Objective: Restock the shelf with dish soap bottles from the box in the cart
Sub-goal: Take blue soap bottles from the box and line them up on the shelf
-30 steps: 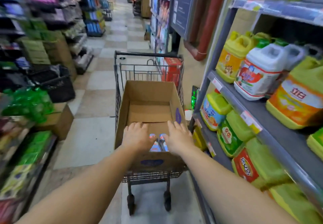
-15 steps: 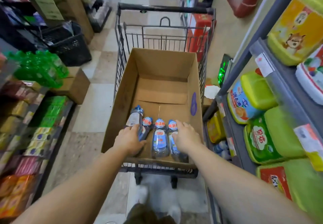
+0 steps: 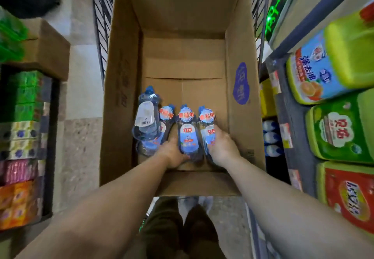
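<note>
Several clear blue dish soap bottles lie at the near end of an open cardboard box (image 3: 240,42) that sits in a wire cart (image 3: 99,16). My left hand (image 3: 172,151) grips the lower end of the middle bottle (image 3: 187,135) from its left side. My right hand (image 3: 222,147) curls round the rightmost bottle (image 3: 209,129). Two more bottles lie to the left: one (image 3: 146,117) shows its white back label and rests on top of another (image 3: 164,131). The far half of the box holds nothing.
Shelves (image 3: 283,101) on the right hold large green and yellow detergent jugs (image 3: 340,131), with small blue bottles (image 3: 271,137) on a lower level. Packaged goods (image 3: 22,141) and a cardboard carton (image 3: 50,50) stand on the left. My legs are below the cart.
The view has tilted down and moved closer over the box. Both hands have slid further in and closed around the two right-hand bottles.
</note>
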`<action>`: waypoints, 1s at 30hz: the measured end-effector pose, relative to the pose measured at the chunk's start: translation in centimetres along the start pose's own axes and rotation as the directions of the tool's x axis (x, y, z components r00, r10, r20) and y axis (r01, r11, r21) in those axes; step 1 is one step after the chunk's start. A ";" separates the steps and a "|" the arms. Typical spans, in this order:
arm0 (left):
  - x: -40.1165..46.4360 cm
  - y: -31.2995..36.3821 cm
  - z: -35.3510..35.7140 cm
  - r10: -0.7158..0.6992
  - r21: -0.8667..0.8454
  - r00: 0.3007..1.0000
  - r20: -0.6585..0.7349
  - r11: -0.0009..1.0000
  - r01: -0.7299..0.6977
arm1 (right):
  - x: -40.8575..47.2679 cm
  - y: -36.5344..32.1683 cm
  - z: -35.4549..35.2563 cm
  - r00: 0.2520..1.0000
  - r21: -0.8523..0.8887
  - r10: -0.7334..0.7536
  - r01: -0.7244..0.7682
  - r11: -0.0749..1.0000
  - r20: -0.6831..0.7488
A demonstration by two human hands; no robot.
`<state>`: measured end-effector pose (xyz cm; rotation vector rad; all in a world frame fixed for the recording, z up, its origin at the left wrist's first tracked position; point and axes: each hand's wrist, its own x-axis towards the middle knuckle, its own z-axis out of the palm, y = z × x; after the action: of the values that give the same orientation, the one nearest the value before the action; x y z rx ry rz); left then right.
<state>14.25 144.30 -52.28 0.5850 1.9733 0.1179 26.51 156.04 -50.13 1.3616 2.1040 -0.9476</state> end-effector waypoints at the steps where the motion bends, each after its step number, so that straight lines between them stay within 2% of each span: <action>1: 0.7 -0.3 0.2 0.003 -0.002 1.000 0.014 1.000 -0.003 | 0.4 0.2 0.4 1.000 0.007 0.016 -0.016 1.000 0.012; 5: 1.9 -0.9 0.6 0.017 -0.082 1.000 0.020 0.997 -0.015 | 1.8 0.6 1.5 0.996 0.026 0.088 -0.088 0.996 -0.003; 11: 2.5 -0.8 0.6 0.037 -0.177 0.999 -0.028 0.983 -0.041 | 3.8 -0.4 2.3 0.978 -0.036 0.207 -0.209 0.977 -0.036; 14: 3.0 -1.0 0.9 -0.008 -0.247 0.999 -0.041 0.969 -0.002 | 4.5 -0.5 2.3 0.963 -0.013 0.269 -0.269 0.963 -0.024; 19: 3.6 -0.8 1.2 -0.072 -0.295 0.996 -0.046 0.954 0.055 | 4.9 -0.4 2.3 0.958 -0.061 0.286 -0.284 0.957 0.019; 25: 3.6 -0.8 1.6 -0.097 -0.285 0.995 -0.031 0.955 0.084 | 5.0 -0.1 2.0 0.943 0.253 0.312 -0.331 0.909 0.112; 30: 3.5 -0.4 1.7 -0.133 -0.280 0.991 0.019 0.951 0.133 | 4.1 0.2 3.0 0.931 0.418 0.327 -0.364 0.832 0.160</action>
<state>14.37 145.25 -56.05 0.2658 1.9451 0.3087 25.08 156.30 -55.01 1.8136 1.5491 -1.3441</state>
